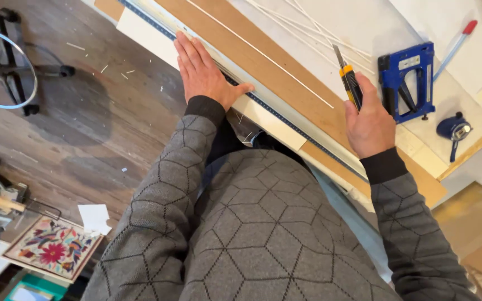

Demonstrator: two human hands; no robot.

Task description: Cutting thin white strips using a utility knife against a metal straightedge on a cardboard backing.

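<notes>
left hand [205, 69] flat, fingers together and stretched out, palm pressing down on long metal ruler [285, 118] and white board [152, 36] at tabletop [364, 25] edge. right hand [370, 120] clamped around yellow-and-black utility knife [350, 81], blade up and away from wrist, hovering over brown board [285, 67] between both hands. hands well apart, both sleeves grey and quilted. just beyond right hand, blue staple gun [407, 81]; farther right, small blue tool [454, 129] and red-tipped pen [454, 45].
</notes>
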